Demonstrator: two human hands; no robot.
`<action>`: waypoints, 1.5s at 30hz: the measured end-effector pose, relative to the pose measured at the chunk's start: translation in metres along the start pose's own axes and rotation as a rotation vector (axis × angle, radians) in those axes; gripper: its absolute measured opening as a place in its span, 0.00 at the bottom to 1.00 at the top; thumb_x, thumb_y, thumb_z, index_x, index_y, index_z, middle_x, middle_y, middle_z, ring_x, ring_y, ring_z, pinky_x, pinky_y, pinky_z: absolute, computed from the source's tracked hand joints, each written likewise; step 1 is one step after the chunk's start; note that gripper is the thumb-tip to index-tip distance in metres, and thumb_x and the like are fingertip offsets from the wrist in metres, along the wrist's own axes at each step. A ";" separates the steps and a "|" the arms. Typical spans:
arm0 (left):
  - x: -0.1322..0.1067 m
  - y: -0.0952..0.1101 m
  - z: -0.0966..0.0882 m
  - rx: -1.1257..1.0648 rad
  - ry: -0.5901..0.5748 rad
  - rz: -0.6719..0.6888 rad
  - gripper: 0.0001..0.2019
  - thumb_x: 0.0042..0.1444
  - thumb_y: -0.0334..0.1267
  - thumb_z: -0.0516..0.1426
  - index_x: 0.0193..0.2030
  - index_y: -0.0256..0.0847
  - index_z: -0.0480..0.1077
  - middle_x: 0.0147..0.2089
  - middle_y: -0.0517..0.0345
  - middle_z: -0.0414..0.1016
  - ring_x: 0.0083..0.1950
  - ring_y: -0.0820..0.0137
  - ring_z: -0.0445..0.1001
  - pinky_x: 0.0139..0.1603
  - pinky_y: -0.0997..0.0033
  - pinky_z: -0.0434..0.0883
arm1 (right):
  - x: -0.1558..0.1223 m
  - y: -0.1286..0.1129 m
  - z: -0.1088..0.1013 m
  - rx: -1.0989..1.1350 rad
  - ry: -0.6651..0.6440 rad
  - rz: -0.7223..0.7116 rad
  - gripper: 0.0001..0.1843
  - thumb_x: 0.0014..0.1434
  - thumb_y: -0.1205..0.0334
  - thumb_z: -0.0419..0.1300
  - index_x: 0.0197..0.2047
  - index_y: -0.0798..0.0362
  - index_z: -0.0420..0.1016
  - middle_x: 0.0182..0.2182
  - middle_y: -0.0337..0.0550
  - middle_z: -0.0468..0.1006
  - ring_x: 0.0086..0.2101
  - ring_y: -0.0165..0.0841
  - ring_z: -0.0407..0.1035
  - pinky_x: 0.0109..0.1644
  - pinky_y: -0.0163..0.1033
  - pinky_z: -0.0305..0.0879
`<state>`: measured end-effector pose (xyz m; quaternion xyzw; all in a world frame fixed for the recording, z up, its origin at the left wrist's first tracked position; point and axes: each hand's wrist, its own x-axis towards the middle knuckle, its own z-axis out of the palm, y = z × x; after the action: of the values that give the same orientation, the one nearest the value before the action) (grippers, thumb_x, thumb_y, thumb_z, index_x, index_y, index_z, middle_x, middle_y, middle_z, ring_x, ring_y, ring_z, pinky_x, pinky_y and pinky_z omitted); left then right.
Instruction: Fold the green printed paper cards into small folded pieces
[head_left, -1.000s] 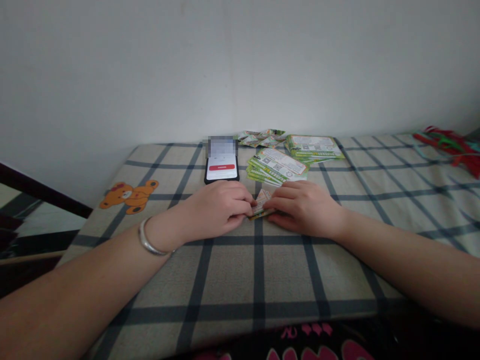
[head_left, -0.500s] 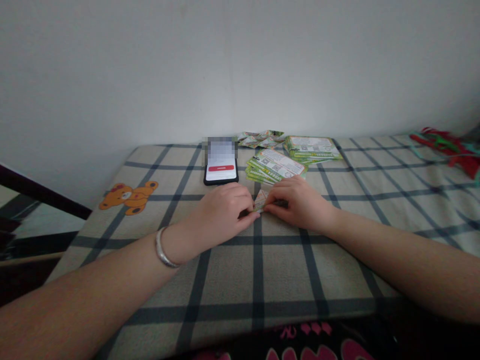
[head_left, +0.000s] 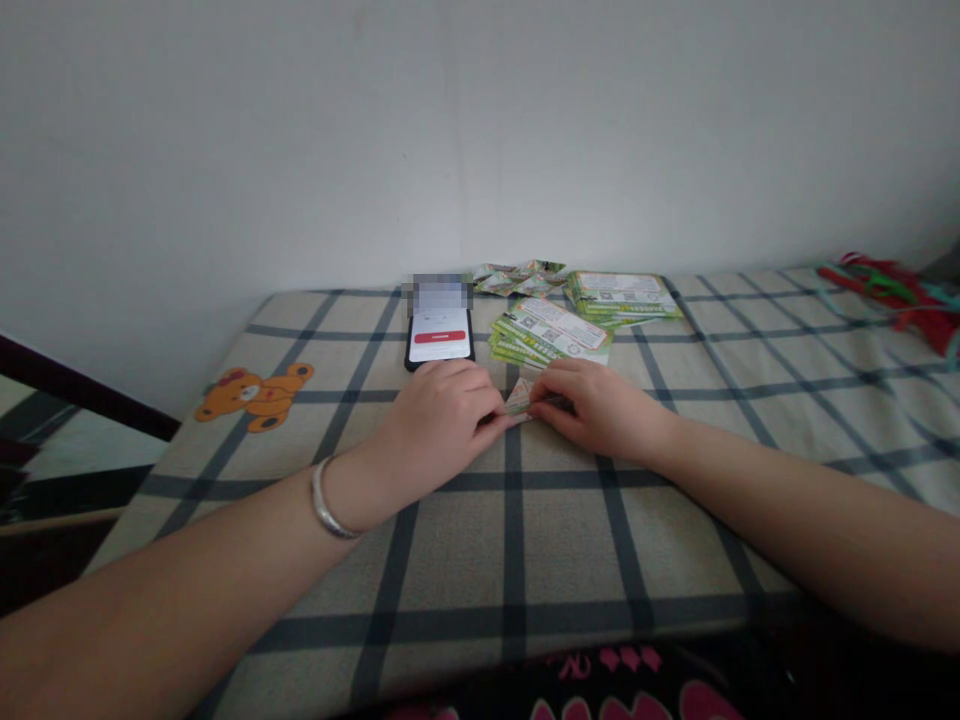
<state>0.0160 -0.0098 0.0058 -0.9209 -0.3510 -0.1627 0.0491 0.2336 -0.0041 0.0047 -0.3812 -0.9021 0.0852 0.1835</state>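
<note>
Paper [head_left: 518, 397]: a small folded piece, pinched between left hand [head_left: 450, 400] and right hand [head_left: 592, 400] near the middle of the checked tablecloth [head_left: 442, 560]; a pale point shows on the far side, and the fingers hide the rest.
Left-hand grip: thumb and fingertips closed on the paper's left end; a light pinch close to the edge should steady it without denting the point.
Right-hand grip: thumb and fingers bent in on the right end, thumb nearest the person; firm, even pressure along the crease looks best here.
Crease: too small to read clearly; lining up the edges first, then pressing outward from the middle, should make it sharper.
Tablecloth: soft-looking, so a fold pressed between fingertips probably comes out crisper than one rubbed against the cloth.
Fanned cards [head_left: 551, 332]: just beyond the right hand; knuckles are best held clear of them.
Phone [head_left: 441, 340]: lit, just beyond the left hand; a low wrist helps avoid nudging it.
</note>
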 end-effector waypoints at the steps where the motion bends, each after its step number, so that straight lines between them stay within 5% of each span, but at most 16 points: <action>1: 0.000 0.000 -0.001 0.002 0.002 0.002 0.11 0.61 0.42 0.58 0.31 0.38 0.74 0.34 0.55 0.73 0.40 0.65 0.70 0.41 0.63 0.66 | -0.001 0.001 -0.001 -0.003 0.002 0.016 0.05 0.61 0.66 0.56 0.35 0.55 0.74 0.32 0.43 0.75 0.35 0.33 0.67 0.40 0.36 0.61; 14: 0.001 -0.004 0.003 -0.010 0.004 0.031 0.05 0.60 0.35 0.57 0.36 0.37 0.73 0.39 0.53 0.74 0.44 0.63 0.71 0.46 0.60 0.69 | -0.001 0.005 0.002 0.018 0.008 0.073 0.04 0.59 0.66 0.58 0.33 0.54 0.73 0.31 0.42 0.75 0.34 0.32 0.68 0.38 0.35 0.61; 20: -0.002 -0.009 0.015 -0.023 0.082 0.256 0.11 0.64 0.31 0.53 0.49 0.38 0.73 0.51 0.52 0.76 0.55 0.63 0.69 0.57 0.58 0.70 | -0.001 0.007 0.002 0.016 0.010 0.072 0.04 0.60 0.65 0.58 0.35 0.54 0.74 0.32 0.42 0.76 0.34 0.32 0.69 0.38 0.35 0.61; 45: -0.004 -0.011 0.015 0.008 0.059 0.278 0.12 0.63 0.31 0.55 0.51 0.45 0.73 0.53 0.58 0.76 0.54 0.61 0.70 0.52 0.55 0.72 | -0.007 0.017 -0.012 0.028 -0.070 0.032 0.07 0.60 0.69 0.56 0.38 0.53 0.76 0.35 0.42 0.73 0.36 0.31 0.68 0.41 0.36 0.63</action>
<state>0.0098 -0.0007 -0.0102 -0.9552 -0.2191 -0.1800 0.0852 0.2540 0.0033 0.0084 -0.3900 -0.9004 0.1139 0.1558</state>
